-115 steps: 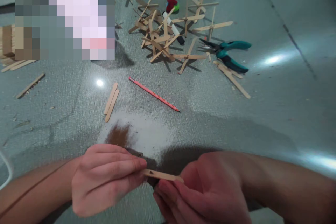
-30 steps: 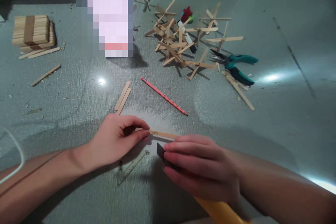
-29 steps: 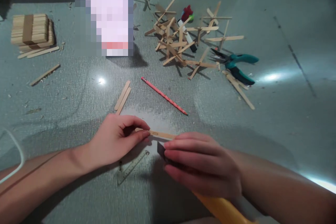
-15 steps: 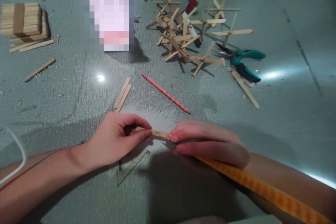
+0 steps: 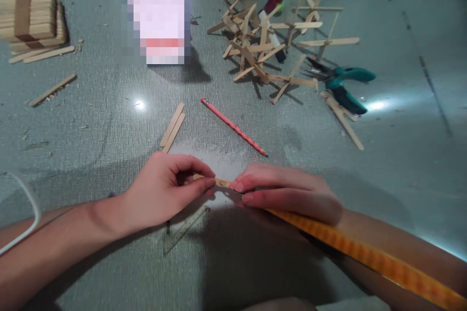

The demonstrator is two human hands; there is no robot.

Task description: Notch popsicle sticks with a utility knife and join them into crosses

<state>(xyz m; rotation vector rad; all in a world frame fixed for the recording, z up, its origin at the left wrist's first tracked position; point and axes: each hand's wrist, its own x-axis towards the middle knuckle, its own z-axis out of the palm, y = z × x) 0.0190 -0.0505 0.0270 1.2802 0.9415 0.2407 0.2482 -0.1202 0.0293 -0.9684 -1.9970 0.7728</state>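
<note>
My left hand pinches one end of a wooden craft stick that lies on the grey-green mat. My right hand is closed round a long yellow-orange tool handle, and its fingertips press on the stick's other end. The tool's working end is hidden under my right fingers. Only a short middle piece of the stick shows between the two hands. A small clear ruler lies flat just below my left hand.
Two loose sticks and a red pencil lie just beyond my hands. Farther back stand a pile of glued stick crosses, teal pliers, a banded stick bundle at far left and a blurred white object.
My hands went from lifted near me to down on the mat with the stick. My right hand slid left over the stick, and the yellow handle now shows along my right forearm.
</note>
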